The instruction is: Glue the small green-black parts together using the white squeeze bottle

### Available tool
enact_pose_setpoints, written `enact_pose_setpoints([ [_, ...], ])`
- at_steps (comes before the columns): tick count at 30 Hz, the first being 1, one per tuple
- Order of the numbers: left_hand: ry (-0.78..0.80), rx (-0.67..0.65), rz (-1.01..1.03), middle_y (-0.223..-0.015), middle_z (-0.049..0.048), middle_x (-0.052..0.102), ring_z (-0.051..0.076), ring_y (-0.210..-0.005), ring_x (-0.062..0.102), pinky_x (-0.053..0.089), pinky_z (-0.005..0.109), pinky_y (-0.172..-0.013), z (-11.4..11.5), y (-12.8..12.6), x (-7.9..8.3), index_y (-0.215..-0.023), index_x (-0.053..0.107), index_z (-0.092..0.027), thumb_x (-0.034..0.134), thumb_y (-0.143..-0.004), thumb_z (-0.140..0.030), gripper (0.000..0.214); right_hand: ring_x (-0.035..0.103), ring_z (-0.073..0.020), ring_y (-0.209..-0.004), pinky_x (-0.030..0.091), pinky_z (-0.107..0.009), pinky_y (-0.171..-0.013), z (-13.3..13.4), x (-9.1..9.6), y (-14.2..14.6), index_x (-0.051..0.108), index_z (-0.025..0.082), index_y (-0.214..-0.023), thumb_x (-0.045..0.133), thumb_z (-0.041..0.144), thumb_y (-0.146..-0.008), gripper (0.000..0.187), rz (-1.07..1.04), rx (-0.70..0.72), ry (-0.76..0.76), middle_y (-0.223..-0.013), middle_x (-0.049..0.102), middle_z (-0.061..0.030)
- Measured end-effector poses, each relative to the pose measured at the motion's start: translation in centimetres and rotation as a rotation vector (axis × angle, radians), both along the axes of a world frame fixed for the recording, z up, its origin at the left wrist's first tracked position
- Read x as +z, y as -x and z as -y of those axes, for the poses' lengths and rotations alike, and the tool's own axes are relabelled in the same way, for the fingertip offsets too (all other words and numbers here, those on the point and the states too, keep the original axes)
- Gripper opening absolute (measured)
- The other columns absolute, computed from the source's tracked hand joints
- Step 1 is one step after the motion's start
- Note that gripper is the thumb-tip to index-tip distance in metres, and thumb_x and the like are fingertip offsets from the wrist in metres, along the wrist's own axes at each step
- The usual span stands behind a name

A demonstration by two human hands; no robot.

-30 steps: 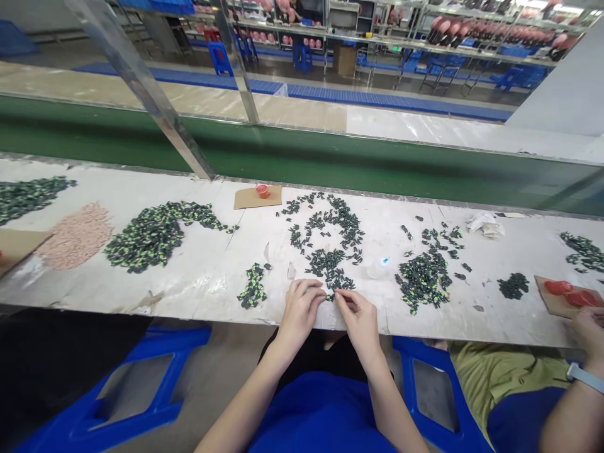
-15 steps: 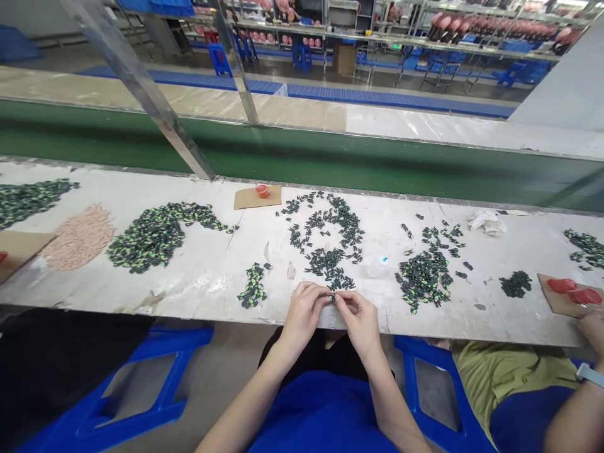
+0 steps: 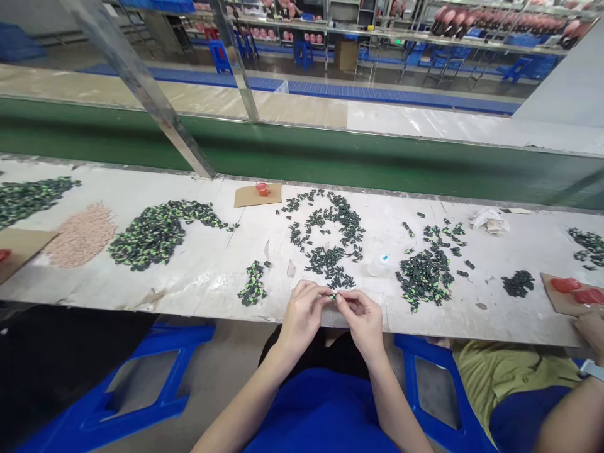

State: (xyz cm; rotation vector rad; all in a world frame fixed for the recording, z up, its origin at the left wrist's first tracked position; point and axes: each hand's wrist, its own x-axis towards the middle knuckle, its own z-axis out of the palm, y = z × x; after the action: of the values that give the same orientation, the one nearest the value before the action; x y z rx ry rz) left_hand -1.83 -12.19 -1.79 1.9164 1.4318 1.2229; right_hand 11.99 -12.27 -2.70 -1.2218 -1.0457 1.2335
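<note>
Between the fingertips of my left hand (image 3: 304,313) and my right hand (image 3: 362,319) is a small dark green piece (image 3: 333,296) with a light green mark; both hands pinch it above the table's front edge. Its exact shape is too small to make out. Just beyond my fingers lies a loose spread of small dark green pieces (image 3: 346,220). A small heap of dark pieces with bright green marks (image 3: 252,284) sits to the left of my hands. To the right is a larger heap of similar pieces (image 3: 425,277). A clear bottle with a blue tip (image 3: 377,267) lies between.
A red cup (image 3: 262,188) stands on cardboard (image 3: 243,198) at the back. Further left are a big green-marked heap (image 3: 148,236) and a pink heap (image 3: 82,236). A co-worker's hand (image 3: 591,330) is at far right, near red containers (image 3: 587,296). A metal post (image 3: 155,107) rises behind the table.
The view has shifted very slightly. My hands stay together at the same spot, still pinching the small piece, with my right hand a touch further right.
</note>
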Motion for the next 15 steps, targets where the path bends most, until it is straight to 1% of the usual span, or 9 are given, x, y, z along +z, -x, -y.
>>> enact_pose_setpoints([
  [3, -0.033, -0.018, -0.047, -0.08, 0.0035, 0.067, 0.02, -0.082, 0.056, 0.048, 0.033, -0.074, 0.1, -0.1, 0.3, -0.087, 0.063, -0.02, 0.047, -0.089, -0.013, 0.018, 0.065, -0.0143, -0.065, 0.055, -0.026, -0.064, 0.1, -0.2, -0.1, 0.071, 0.019, -0.092, 0.074, 0.036, -0.069, 0.029, -0.056, -0.017, -0.009, -0.07, 0.068, -0.0015],
  [5, -0.043, -0.033, -0.088, -0.081, 0.0031, 0.068, 0.02, -0.083, 0.056, 0.046, 0.035, -0.076, 0.2, 0.0, 0.4, -0.088, 0.062, -0.021, 0.046, -0.09, -0.013, 0.018, 0.064, -0.0136, -0.064, 0.055, -0.026, -0.064, 0.1, -0.2, -0.2, 0.07, 0.02, -0.096, 0.074, 0.034, -0.07, 0.03, -0.059, -0.001, -0.027, -0.07, 0.068, -0.0009],
  [7, -0.053, -0.037, -0.135, -0.082, 0.0025, 0.069, 0.02, -0.084, 0.056, 0.042, 0.035, -0.078, 0.2, 0.1, 0.6, -0.089, 0.061, -0.021, 0.045, -0.091, -0.014, 0.019, 0.065, -0.0143, -0.065, 0.056, -0.027, -0.065, 0.1, -0.1, -0.4, 0.071, 0.02, -0.093, 0.073, 0.033, -0.071, 0.026, -0.038, 0.025, -0.044, -0.071, 0.069, -0.0019],
  [12, -0.061, -0.051, -0.23, -0.083, 0.001, 0.07, 0.019, -0.086, 0.056, 0.033, 0.036, -0.08, 0.2, 0.4, 1.0, -0.09, 0.061, -0.021, 0.045, -0.092, -0.012, 0.019, 0.067, -0.0173, -0.072, 0.056, -0.029, -0.068, 0.1, 0.3, -0.8, 0.074, 0.021, -0.078, 0.071, 0.031, -0.073, 0.011, 0.013, 0.085, -0.099, -0.077, 0.072, -0.0043],
  [15, -0.061, -0.068, -0.252, -0.083, 0.001, 0.07, 0.019, -0.087, 0.057, 0.03, 0.036, -0.081, 0.1, 0.4, 1.2, -0.09, 0.061, -0.022, 0.045, -0.092, -0.011, 0.02, 0.066, -0.017, -0.07, 0.055, -0.029, -0.065, 0.1, 0.3, -1.0, 0.073, 0.02, -0.079, 0.073, 0.029, -0.071, 0.012, 0.006, 0.093, -0.101, -0.074, 0.07, -0.0038],
])
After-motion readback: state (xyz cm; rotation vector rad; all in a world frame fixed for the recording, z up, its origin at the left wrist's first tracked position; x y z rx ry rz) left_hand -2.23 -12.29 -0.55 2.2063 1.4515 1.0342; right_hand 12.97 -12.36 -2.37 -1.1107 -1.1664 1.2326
